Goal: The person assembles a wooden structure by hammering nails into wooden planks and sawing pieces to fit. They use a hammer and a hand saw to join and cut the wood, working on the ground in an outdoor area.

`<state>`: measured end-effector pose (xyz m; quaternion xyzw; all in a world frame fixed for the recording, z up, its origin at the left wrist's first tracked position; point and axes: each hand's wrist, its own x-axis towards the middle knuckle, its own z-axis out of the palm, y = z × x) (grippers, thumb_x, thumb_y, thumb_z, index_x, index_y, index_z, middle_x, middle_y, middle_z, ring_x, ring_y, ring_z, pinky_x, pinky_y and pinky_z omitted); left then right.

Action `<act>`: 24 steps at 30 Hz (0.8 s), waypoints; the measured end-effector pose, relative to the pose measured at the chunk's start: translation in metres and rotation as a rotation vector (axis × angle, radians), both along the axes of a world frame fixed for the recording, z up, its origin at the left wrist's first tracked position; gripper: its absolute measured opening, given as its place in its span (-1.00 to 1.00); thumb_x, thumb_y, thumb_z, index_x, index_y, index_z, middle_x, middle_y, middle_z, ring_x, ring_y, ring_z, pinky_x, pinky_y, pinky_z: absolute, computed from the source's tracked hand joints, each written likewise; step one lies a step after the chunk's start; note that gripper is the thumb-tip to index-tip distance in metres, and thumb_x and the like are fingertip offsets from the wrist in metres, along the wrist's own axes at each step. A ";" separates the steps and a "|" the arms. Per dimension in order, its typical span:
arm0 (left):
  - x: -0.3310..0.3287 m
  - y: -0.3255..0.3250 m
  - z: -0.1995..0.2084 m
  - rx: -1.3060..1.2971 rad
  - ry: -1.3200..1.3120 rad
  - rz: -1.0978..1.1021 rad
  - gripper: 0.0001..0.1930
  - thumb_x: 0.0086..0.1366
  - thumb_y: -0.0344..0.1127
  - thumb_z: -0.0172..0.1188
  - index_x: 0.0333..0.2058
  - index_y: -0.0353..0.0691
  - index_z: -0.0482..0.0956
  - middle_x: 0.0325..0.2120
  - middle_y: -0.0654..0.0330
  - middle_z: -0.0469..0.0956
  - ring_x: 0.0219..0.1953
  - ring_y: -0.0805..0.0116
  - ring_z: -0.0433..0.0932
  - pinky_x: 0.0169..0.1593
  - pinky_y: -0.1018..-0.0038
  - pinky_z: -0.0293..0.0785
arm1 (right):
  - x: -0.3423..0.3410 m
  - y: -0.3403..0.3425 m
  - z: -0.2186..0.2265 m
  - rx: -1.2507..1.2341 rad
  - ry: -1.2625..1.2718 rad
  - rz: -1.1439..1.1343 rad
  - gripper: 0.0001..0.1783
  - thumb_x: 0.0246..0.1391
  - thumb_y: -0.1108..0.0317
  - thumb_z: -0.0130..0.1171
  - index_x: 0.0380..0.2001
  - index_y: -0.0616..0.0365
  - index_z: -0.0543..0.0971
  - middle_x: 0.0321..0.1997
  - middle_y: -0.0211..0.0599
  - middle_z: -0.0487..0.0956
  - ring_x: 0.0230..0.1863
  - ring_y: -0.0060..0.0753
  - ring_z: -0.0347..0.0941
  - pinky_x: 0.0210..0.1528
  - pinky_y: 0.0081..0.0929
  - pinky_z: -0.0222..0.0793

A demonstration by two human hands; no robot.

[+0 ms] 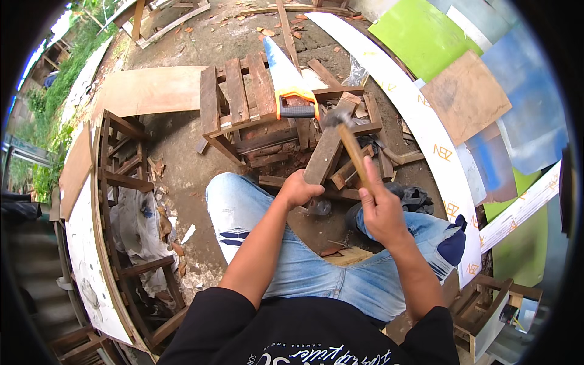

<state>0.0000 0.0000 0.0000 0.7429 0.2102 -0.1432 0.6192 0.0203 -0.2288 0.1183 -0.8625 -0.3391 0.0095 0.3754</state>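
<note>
Gripped tight in the right hand (382, 210), a wooden-handled hammer (347, 137) hangs with its head over the upper end of a plank (325, 152). Left hand (298, 190) clamps the plank's lower end, its top leaning on the pallet's (234, 97) front edge beside the handsaw (286, 82). Striking seems underway; the blow needs the plank held steady.
</note>
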 end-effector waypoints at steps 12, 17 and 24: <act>-0.004 -0.002 -0.015 0.069 -0.102 -0.002 -0.42 -0.08 -0.24 0.43 -0.07 -0.42 0.53 -0.31 0.02 0.65 -0.37 0.26 0.65 -0.31 0.35 0.58 | -0.021 -0.011 -0.044 -0.409 0.427 -0.078 -0.27 0.26 0.45 0.03 0.45 -0.07 0.08 0.16 0.25 0.48 -0.02 0.29 0.52 -0.12 -0.03 0.49; -0.005 0.001 -0.021 -0.011 -0.015 -0.007 -0.41 -0.08 -0.23 0.44 -0.06 -0.41 0.53 -0.30 0.02 0.65 -0.32 0.25 0.65 -0.24 0.34 0.58 | -0.016 -0.010 -0.032 0.127 0.089 -0.159 -0.29 0.28 0.43 0.02 0.45 -0.04 0.09 0.16 0.26 0.48 -0.02 0.34 0.51 -0.10 -0.09 0.50; -0.007 -0.003 -0.007 -0.035 0.046 -0.021 -0.47 -0.04 -0.33 0.42 -0.07 -0.40 0.50 -0.32 0.06 0.63 -0.39 0.30 0.64 -0.30 0.37 0.57 | -0.022 -0.008 -0.049 -0.411 0.358 -0.171 -0.32 0.28 0.27 0.02 0.43 -0.35 0.15 -0.31 0.15 0.64 -0.29 0.37 0.54 -0.21 0.18 0.40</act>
